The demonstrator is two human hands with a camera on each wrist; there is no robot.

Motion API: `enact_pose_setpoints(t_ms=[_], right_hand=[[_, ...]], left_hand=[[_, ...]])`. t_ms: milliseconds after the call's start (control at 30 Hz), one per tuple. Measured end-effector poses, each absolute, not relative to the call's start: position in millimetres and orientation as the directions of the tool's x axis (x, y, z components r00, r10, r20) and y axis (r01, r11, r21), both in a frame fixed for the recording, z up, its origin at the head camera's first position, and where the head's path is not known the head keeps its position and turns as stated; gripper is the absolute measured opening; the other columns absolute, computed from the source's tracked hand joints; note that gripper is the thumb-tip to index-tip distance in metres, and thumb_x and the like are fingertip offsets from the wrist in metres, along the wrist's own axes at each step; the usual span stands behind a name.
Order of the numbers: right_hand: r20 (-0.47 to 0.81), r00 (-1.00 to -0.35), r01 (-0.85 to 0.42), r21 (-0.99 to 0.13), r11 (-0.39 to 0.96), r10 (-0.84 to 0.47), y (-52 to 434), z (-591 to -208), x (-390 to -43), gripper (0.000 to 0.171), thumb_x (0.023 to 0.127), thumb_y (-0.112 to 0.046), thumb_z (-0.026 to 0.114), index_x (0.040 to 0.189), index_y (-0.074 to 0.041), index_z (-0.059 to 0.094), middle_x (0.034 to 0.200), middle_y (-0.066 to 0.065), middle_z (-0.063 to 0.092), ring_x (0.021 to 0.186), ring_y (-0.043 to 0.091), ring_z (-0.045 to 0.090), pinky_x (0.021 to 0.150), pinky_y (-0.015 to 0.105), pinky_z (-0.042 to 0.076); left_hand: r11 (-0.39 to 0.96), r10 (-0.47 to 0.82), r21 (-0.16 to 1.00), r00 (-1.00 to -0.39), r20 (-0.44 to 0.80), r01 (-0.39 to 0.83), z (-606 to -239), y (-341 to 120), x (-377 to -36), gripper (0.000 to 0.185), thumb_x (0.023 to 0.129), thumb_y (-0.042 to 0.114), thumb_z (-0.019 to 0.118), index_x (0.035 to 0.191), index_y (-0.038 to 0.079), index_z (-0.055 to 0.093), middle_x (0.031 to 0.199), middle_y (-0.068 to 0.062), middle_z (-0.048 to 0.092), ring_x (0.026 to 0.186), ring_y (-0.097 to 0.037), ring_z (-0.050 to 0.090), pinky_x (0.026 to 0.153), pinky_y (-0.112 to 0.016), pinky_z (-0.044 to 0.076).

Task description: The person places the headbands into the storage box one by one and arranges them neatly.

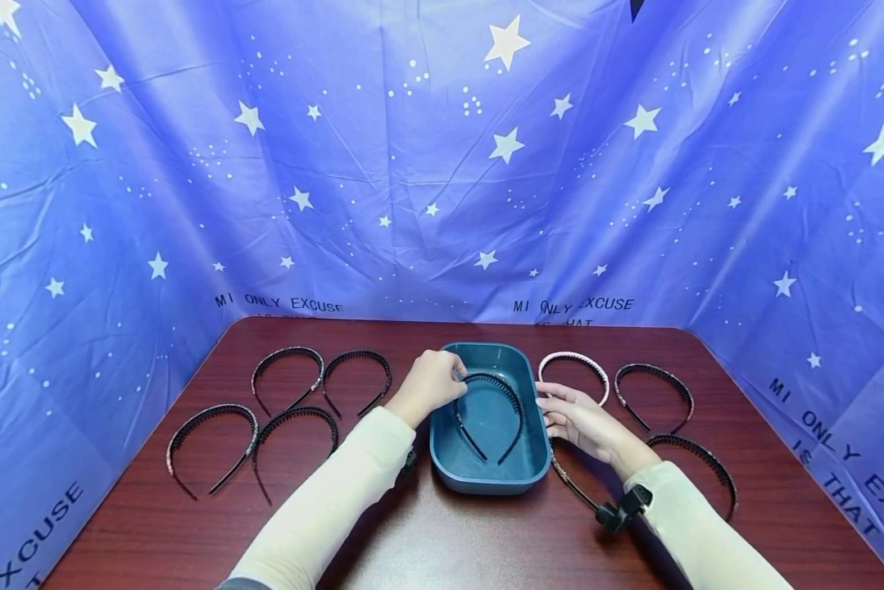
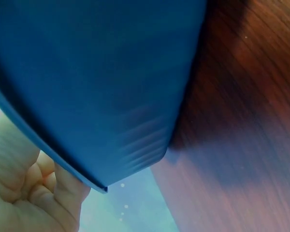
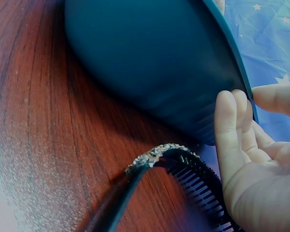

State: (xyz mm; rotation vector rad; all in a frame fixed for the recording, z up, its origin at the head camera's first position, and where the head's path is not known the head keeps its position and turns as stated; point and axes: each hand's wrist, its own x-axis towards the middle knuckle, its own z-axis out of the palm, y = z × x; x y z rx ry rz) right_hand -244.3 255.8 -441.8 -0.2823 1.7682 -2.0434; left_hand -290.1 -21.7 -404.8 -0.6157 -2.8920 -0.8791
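Left grip's fingertips [image 2: 63, 188] behind blurred tub [image 2: 101, 82] rim.

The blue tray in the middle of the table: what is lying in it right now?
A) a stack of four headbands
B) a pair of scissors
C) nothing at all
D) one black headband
D: a single black headband lies inside the blue tray, its top pinched by the left hand.

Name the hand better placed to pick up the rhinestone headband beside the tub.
Right. The right hand rests against the tub, directly over the rhinestone headband; the left hand already holds a black headband.
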Motion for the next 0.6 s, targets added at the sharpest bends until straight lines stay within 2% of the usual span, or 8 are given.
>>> enact_pose_setpoints(t_ms=[233,600], right_hand=[[-0.113,-0.888,0.179,-0.978,-0.11,-0.446,256.4,-442.2,-243.9,0.06,0.106,-0.008,0.047,0.151,0.014,0.016,0.097,0.001,0.068,0.078,0.009,0.064,0.073,0.026,0.056],[-0.092,-0.884,0.168,-0.977,-0.128,-0.459,257.4,-442.8,-244.8,0.054,0.105,-0.007,0.049,0.149,0.013,0.025,0.099,0.002,0.068,0.08,0.01,0.065,0.075,0.026,0.056]], left_hand=[[0.773,0.358,0.505,-0.921,0.152,0.384,-403.5,-21.0,-289.5,0.013,0.087,0.011,0.076,0.1,0.01,0.076,0.085,0.001,0.071,0.078,-0.012,0.066,0.069,-0.028,0.055],[0.776,0.356,0.506,-0.924,0.14,0.376,-402.8,-20.3,-288.8,0.014,0.087,0.01,0.076,0.101,0.009,0.075,0.085,0.0,0.071,0.078,-0.013,0.065,0.069,-0.029,0.055]])
